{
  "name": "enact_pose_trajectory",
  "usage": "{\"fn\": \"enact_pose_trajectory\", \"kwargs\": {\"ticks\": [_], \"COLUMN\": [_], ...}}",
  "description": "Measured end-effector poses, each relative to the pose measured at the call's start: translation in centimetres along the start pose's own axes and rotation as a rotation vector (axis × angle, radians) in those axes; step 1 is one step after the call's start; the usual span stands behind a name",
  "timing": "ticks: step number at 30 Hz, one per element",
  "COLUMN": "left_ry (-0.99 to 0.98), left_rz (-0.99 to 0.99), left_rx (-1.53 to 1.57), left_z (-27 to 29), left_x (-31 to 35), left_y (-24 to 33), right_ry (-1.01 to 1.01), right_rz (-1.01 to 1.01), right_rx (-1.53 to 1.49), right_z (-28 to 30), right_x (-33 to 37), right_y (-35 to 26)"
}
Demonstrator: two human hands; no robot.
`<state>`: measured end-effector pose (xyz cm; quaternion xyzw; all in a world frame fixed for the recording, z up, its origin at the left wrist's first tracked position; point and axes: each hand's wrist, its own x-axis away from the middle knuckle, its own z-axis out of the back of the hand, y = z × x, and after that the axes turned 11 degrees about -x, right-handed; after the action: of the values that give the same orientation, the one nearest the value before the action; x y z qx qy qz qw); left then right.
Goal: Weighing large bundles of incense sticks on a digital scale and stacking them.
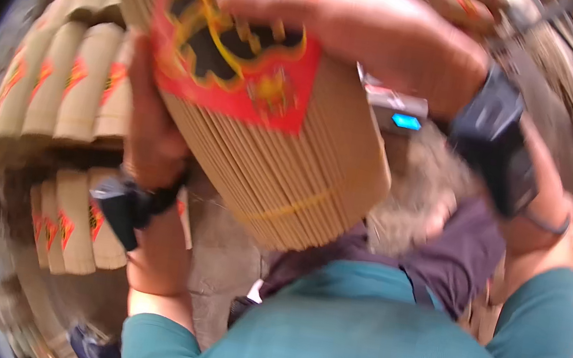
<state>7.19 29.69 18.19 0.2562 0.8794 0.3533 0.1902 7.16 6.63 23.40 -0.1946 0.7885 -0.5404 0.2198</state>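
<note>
Held up close in front of me is a thick bundle of tan paper-like layers (285,186), tilted, with a thin yellow band round its lower end. A red label (279,104) with black and gold shapes covers its upper part. My left hand (155,115) is closed against the bundle's left side, its fingers partly hidden. Across the top and right, my right hand (383,30) grips it, one digit lying over the label. Both hands are blurred by motion. Dark devices are strapped to both wrists.
Similar tan bundles with red labels (82,85) are stacked at the left, with another group (73,221) lower down. A small device with a lit blue display (406,121) sits beyond the bundle at the right. Below me is a grey floor (222,266).
</note>
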Motion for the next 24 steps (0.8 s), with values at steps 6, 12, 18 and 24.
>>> {"fn": "enact_pose_trajectory", "kwargs": {"ticks": [6,12,18,24], "left_ry": [0.227,-0.420,-0.544,-0.639], "left_rz": [0.008,0.156,0.457,0.622], "left_rx": [-0.431,-0.704,-0.689,-0.909], "left_z": [-8.6,-12.4,-10.9,-8.4], "left_x": [-12.2,-15.4,-14.9,-13.2], "left_y": [-7.0,-16.8,-28.4,-37.5], "right_ry": [0.188,0.344,0.693,0.876], "right_rz": [0.121,0.090,-0.094,-0.269], "right_rx": [0.133,-0.030,0.103,-0.101], "right_z": [5.9,11.5,15.5,18.1], "right_x": [13.3,24.1,33.6,40.6], "right_y": [-7.4,-5.1,4.4,12.8]}}
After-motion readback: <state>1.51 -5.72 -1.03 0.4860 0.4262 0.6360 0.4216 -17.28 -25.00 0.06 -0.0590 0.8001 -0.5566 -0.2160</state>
